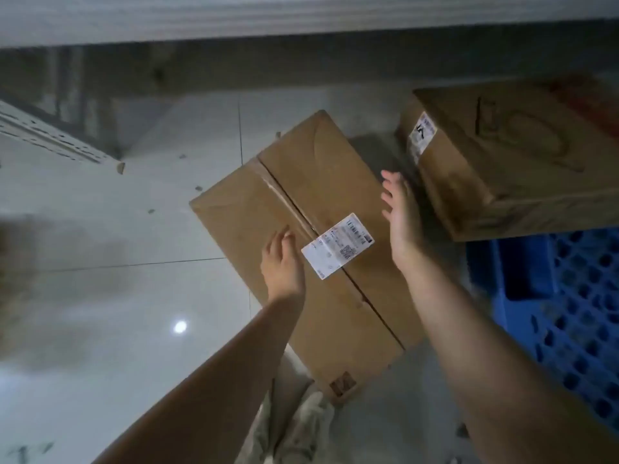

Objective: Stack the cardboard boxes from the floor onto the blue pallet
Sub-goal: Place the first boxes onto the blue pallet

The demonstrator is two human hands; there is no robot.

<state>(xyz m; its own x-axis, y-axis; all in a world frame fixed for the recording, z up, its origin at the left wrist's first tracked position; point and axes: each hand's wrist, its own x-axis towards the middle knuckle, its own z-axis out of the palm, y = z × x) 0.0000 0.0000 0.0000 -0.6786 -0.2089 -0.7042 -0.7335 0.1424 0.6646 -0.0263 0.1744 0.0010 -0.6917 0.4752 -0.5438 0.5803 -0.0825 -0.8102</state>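
A long cardboard box (321, 182) with a taped centre seam and a white shipping label lies on the pale tiled floor in the middle of the view. My left hand (281, 262) hovers over its top near the label, fingers relaxed and holding nothing. My right hand (402, 216) is stretched out above the box's right edge, fingers straight and spread. A second cardboard box (502, 155) with its own white label sits on the blue pallet (576, 306) at the right.
A grey wall runs along the far side of the glossy tiled floor (134, 229). A white perforated panel (50, 139) juts in from the left. Small scraps lie scattered on the tiles. Pale trouser cloth (301, 426) shows at the bottom.
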